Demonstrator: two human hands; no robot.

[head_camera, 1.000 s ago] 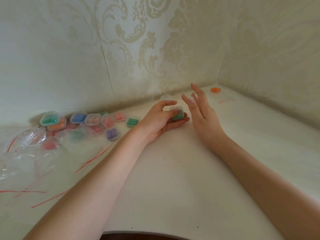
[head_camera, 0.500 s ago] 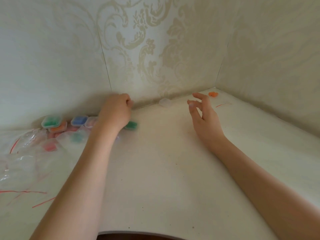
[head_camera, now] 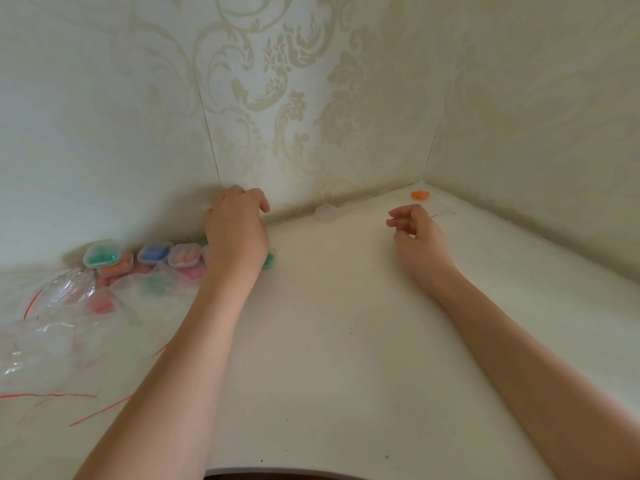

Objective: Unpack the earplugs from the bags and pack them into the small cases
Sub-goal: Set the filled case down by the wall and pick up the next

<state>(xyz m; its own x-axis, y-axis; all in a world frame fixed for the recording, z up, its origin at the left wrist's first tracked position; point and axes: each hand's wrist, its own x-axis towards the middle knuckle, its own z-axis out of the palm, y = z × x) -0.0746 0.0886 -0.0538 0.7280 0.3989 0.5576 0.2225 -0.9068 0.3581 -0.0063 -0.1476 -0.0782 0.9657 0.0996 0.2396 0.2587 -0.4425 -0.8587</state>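
Left hand (head_camera: pixel 235 233) at centre-left of the frame, back turned up, fingers (head_camera: pixel 258 199) curled downward close to the patterned wall (head_camera: pixel 277 98); whether anything sits inside the curl cannot be told, since the palm faces away. Just past the wrist's right edge, a green-filled case (head_camera: pixel 269 260) peeking out on the bench (head_camera: pixel 329 341), partly covered by the hand.

Right hand (head_camera: pixel 417 237) at centre-right, hovering over the bench, fingers (head_camera: pixel 398 216) loosely curled with thumb and forefinger tips drawn near each other, holding nothing visible.

Row of small clear cases along the wall at left of the frame: a green one (head_camera: pixel 102 253) stacked above an orange one (head_camera: pixel 116 268), then a blue one (head_camera: pixel 154 252), then a pale pink one (head_camera: pixel 184 255) just beside the left hand. More cases, blurred, lying under the crumpled clear bags (head_camera: pixel 52 327) with red seal strips in the lower left, among them a pink one (head_camera: pixel 100 304) and a green one (head_camera: pixel 156 284).

At upper centre, against the base of the wall, an empty-looking clear case (head_camera: pixel 327 212). Far in the corner at upper right, orange earplugs (head_camera: pixel 420 195) lying loose on the bench, with a flat clear bag (head_camera: pixel 445 213) with a red strip near them, just beyond the right hand.
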